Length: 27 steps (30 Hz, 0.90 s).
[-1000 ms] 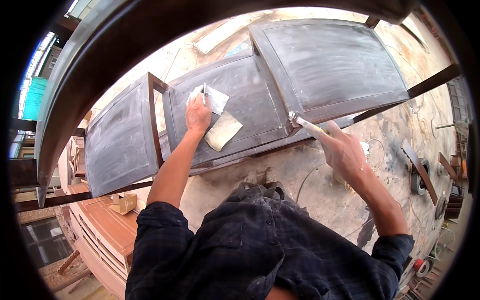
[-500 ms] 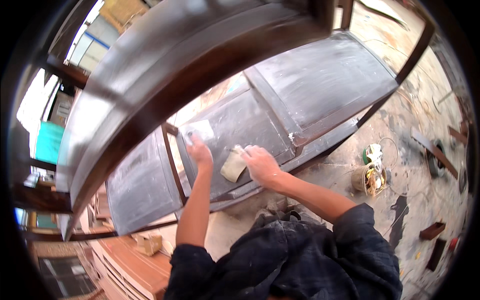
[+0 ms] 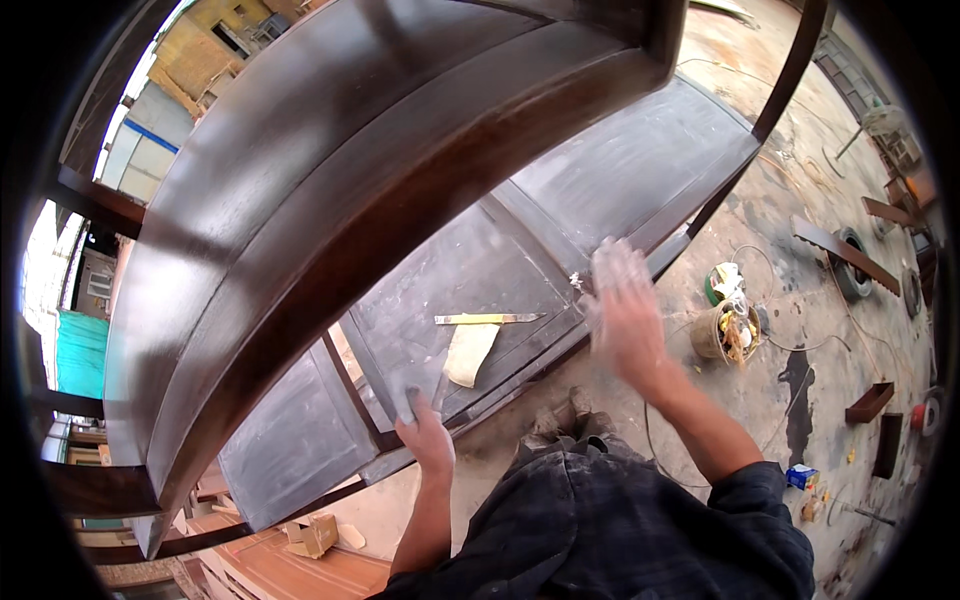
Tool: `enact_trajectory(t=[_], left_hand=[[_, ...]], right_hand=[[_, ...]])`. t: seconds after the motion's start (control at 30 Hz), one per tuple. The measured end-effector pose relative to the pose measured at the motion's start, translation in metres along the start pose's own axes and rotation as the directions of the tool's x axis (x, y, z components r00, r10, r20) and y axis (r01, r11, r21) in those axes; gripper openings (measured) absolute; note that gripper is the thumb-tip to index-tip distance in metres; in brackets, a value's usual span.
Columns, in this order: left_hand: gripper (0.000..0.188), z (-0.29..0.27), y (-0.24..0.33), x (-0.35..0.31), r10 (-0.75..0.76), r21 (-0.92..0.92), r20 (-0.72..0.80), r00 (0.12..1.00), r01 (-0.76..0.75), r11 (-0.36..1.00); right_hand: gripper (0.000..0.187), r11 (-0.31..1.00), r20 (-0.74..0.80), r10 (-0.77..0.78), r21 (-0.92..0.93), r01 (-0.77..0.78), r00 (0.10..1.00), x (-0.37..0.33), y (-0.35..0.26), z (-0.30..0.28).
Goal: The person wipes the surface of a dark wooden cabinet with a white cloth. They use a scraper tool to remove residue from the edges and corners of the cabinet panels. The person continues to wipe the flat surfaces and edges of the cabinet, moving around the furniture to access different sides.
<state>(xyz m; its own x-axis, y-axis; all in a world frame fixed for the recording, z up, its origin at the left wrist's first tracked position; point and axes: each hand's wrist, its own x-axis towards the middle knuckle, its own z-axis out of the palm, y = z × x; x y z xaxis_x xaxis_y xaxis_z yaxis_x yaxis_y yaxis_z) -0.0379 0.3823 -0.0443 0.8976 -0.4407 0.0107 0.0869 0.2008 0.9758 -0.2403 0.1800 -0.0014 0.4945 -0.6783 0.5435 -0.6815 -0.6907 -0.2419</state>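
Observation:
A yellow utility knife [image 3: 470, 319] with its blade out lies across the top of a cream sheet [image 3: 472, 358], perhaps folded sandpaper or cloth, on the dark wooden panel [image 3: 420, 280]. My left hand [image 3: 428, 440] is closed at the panel's near edge, its thumb on a thin greyish flat plate [image 3: 430, 385] whose kind I cannot make out. Blurred by motion, my right hand [image 3: 628, 320] is over the panel's right side with fingers stretched out, nothing visible in them. A small white lump [image 3: 576, 281] sits at the panel joint beside its fingers.
A large curved dark wooden rail [image 3: 330, 190] arches above the panels and hides part of them. On the floor to the right stand a bucket [image 3: 712, 335] of scraps, a saw-like strip [image 3: 840, 255] and a tyre [image 3: 852, 265]. Reddish boards [image 3: 330, 568] lie lower left.
My right hand has left the cream sheet and moved right; the knife now shows lying there. My left hand has come down toward the near edge with the flat plate. The view has shifted.

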Motion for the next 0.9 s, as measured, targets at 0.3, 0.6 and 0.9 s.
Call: enact_trajectory(t=[0.3, 0.6, 0.9], left_hand=[[0.027, 0.041, 0.032, -0.016, 0.101, 0.236, 0.867, 0.488, -0.581, 0.779], [0.062, 0.061, 0.031, -0.016, -0.234, 0.147, 0.877, 0.419, 0.230, 0.962], [0.040, 0.087, 0.020, -0.031, -0.534, 0.215, 0.628, 0.566, 0.533, 0.818]], right_hand=[[0.046, -0.255, 0.869, -0.062, 0.462, -0.850, 0.491, -0.051, -0.045, -0.020], [0.024, 0.091, 0.699, 0.320, 0.649, -0.755, 0.640, -0.065, -0.025, -0.024], [0.022, 0.452, 0.565, 0.142, 0.694, -0.561, 0.813, -0.064, -0.014, -0.041]])
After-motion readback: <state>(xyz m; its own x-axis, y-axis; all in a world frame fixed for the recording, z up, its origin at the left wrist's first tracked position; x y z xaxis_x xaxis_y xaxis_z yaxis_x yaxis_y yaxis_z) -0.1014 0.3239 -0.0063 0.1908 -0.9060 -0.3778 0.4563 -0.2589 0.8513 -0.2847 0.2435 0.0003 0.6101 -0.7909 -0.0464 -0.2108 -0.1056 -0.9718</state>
